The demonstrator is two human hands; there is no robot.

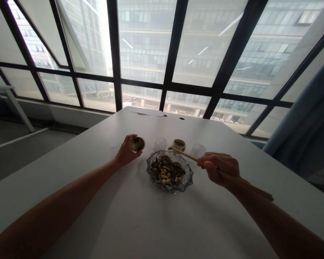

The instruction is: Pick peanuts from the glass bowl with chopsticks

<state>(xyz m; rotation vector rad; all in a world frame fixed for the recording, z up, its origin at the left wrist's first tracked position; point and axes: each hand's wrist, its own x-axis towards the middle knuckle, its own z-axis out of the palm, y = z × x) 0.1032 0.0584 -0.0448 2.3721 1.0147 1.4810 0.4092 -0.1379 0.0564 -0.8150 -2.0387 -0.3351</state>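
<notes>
Chopsticks (pixel 187 155) are gripped in the right hand (pixel 223 167), whose fingers are clamped around them, as the head view shows. Their thin tips point toward ten o'clock, and their thick ends stick out behind the hand toward four o'clock. At the tips there is a small dark piece, too small to say what it is. The tips appear in front of a pale cup (pixel 179 145); whether they touch it, I cannot tell.

Taking the glass bowl (pixel 188 182) as the centre of the clock, the right hand is at three o'clock and the pale cup is at one. The bowl holds mixed nuts and seeds (pixel 167 171). At ten o'clock, the left hand (pixel 124 153) is closed around a greenish cup (pixel 137 144), which is tilted so that its mouth faces the camera. The two hands are well apart. One clear cup (pixel 160 144) is at eleven o'clock, and a clear container (pixel 198 148) is at two, partly hidden by the right hand. The white table (pixel 140 223) carries also some papers (pixel 149 112), far at eleven o'clock.
</notes>
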